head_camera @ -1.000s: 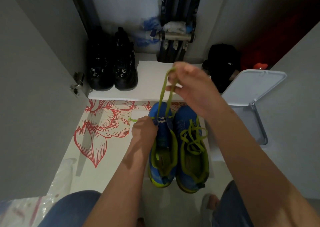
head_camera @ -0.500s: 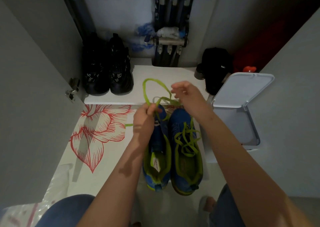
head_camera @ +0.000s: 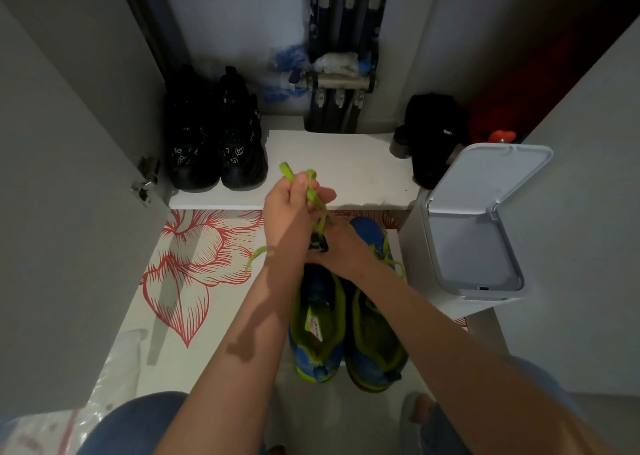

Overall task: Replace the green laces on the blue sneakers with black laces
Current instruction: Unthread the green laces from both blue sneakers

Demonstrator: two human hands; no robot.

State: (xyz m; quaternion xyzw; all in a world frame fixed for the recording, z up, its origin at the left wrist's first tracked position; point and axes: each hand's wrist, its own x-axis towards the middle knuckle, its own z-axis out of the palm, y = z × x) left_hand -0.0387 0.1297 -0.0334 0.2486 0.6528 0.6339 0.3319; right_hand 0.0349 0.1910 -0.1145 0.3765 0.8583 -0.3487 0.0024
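Two blue sneakers with green lining stand side by side on the floor: the left sneaker (head_camera: 317, 333) and the right sneaker (head_camera: 374, 343). My left hand (head_camera: 291, 205) is raised above the left sneaker's toe and grips a bunched green lace (head_camera: 311, 191), which runs down to that shoe. A loose lace end (head_camera: 254, 258) trails onto the mat. My right hand (head_camera: 341, 250) is lower, its fingers curled on the front of the left sneaker by a dark tab. The right sneaker keeps its green lace (head_camera: 391, 264). No black laces are in view.
Black boots (head_camera: 214, 142) stand on a white shelf (head_camera: 339, 170) behind. An open-lidded white bin (head_camera: 474, 226) stands close on the right, a black cap (head_camera: 436, 135) behind it. A red floral mat (head_camera: 194, 264) and a grey cupboard door (head_camera: 52, 177) lie to the left.
My right hand let go of the raised lace and dropped onto the left sneaker's front. My left hand rose from the shoe and took the lace.
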